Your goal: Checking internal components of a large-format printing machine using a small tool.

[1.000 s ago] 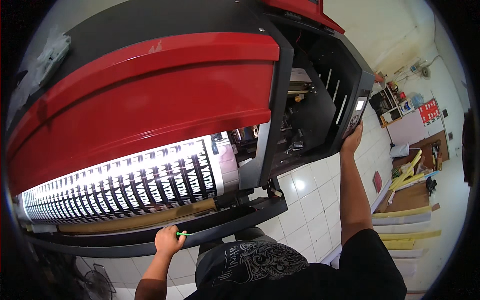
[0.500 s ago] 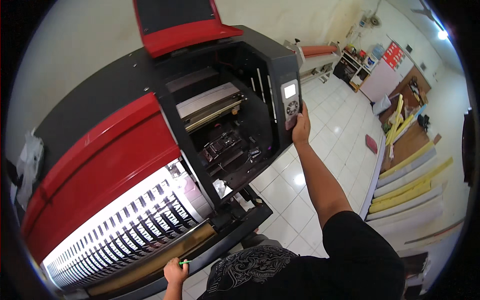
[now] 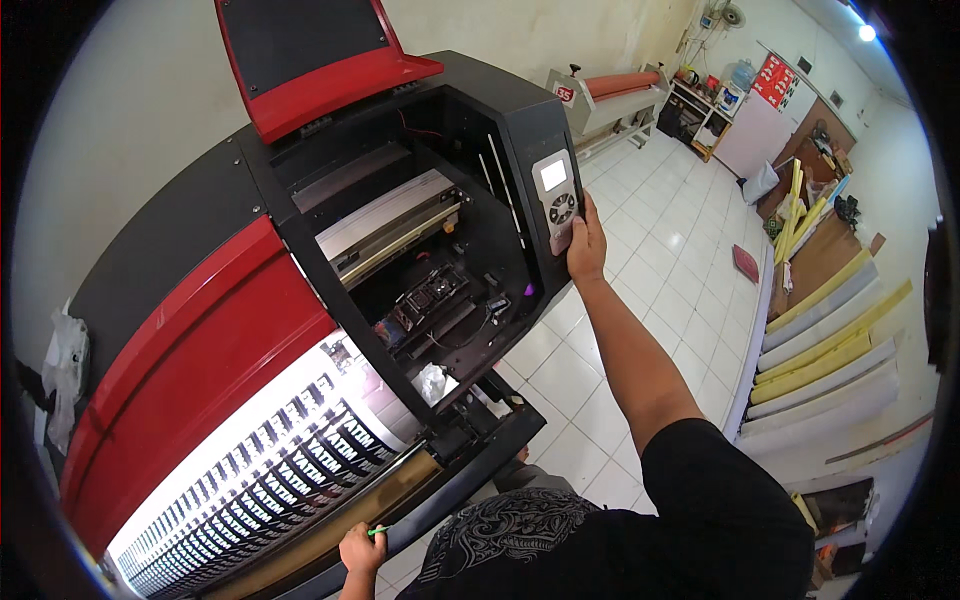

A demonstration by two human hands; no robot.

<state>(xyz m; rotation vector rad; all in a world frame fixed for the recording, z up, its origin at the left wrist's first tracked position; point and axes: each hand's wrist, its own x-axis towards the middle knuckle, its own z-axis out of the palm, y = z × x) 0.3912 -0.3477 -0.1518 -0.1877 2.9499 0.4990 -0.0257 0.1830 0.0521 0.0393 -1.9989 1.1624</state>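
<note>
A large-format printer (image 3: 200,185) in black and red fills the left half, its right-end hood (image 3: 318,70) raised. On its right end, my right hand (image 3: 588,242) grips the edge of the control panel (image 3: 556,200), thumb at the front by the round keypad, other fingers along the side. My left hand (image 3: 360,548) is low at the printer's front bar, closed on a thin green stick-like tool (image 3: 378,531); its exact kind is too small to tell. A printed sheet (image 3: 270,480) with rows of black-and-white lettering curves down the printer's front.
Inside the bay are a metal rail (image 3: 385,222) and a dark mechanism (image 3: 430,295); a crumpled white wad (image 3: 432,383) lies at its lower edge. Behind stands a roller machine (image 3: 620,88). Yellow and white rolls (image 3: 830,345) lie along the right wall. A plastic bag (image 3: 66,365) hangs at left.
The view has shifted, so the printer sits further left and more of the bay shows. My right hand stays at the panel, and my left hand still holds the green tool.
</note>
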